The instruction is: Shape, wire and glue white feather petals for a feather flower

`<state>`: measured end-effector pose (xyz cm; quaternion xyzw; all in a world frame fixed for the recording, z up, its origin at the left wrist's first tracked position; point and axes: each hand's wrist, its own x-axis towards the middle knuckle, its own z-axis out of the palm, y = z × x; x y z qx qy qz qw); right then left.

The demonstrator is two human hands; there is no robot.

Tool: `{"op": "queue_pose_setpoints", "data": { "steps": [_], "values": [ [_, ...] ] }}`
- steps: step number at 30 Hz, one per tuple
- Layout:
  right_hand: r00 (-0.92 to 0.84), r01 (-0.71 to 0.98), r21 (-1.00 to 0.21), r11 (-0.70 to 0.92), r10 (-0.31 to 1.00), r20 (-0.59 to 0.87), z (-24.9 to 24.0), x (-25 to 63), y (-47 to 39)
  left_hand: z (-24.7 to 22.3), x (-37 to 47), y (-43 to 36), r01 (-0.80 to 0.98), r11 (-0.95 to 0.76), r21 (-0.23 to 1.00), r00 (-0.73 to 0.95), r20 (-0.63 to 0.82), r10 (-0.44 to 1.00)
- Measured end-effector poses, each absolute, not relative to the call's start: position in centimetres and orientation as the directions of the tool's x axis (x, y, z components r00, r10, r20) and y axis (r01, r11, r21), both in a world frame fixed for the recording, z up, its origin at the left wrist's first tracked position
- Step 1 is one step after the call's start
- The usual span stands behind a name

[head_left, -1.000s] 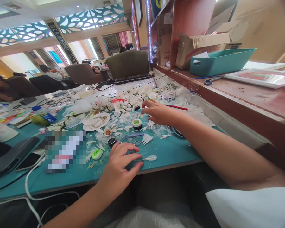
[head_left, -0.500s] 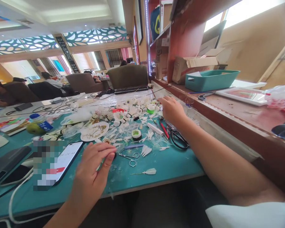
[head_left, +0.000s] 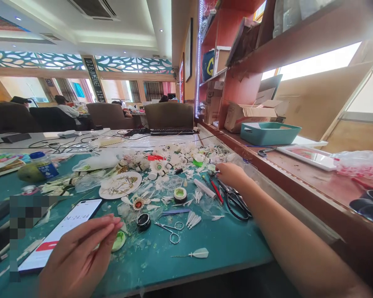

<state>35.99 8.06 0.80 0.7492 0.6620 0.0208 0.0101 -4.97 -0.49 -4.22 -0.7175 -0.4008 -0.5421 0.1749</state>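
Observation:
My left hand is closed, fingertips pinched together above the table beside the phone; what it holds, if anything, is too small to name. A green-filled lid lies partly behind it. My right hand reaches to the far right of the clutter, fingers bent together near the pliers, its fingertips too small to read. Below it lie black-handled scissors and a red-handled tool. Between my hands are small silver scissors, a black jar, a green-filled jar and a white feather.
A pile of shuttlecocks spreads across the table's middle. A white plate stands left of it, and a blue-capped bottle farther left. A teal basket sits on the right shelf. People sit in the background.
The view has tilted up. My left hand has moved left and down, uncovering the black jar and green-filled lid. My right hand stays at the far right of the clutter, now lower in view.

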Motion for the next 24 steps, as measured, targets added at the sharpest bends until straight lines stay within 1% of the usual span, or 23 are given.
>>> {"op": "queue_pose_setpoints", "data": {
  "steps": [3,6,12,18,24],
  "values": [
    [0.112,0.992,0.062,-0.112,0.994,-0.002,0.3,35.6,8.3,-4.6,-5.5,-0.3,0.773,-0.593,0.225,0.071,0.898,0.434],
    [0.101,0.992,0.074,-0.101,0.995,0.005,-0.3,35.5,8.6,-4.3,-5.2,-0.2,0.765,-0.606,0.218,0.109,0.884,0.455],
    [0.071,0.991,0.110,-0.081,0.993,0.093,-1.4,36.0,9.4,-3.9,-5.0,0.1,0.698,-0.690,0.189,0.166,0.895,0.413],
    [0.006,0.986,0.161,-0.036,0.983,0.185,-2.4,35.3,9.6,-4.3,-5.1,0.1,0.636,-0.753,0.169,0.180,0.917,0.357],
    [-0.014,0.987,0.158,-0.016,0.983,0.183,-2.3,33.9,10.9,-4.2,-5.2,-0.2,0.535,-0.830,0.159,0.226,0.919,0.322]
  ]
}}
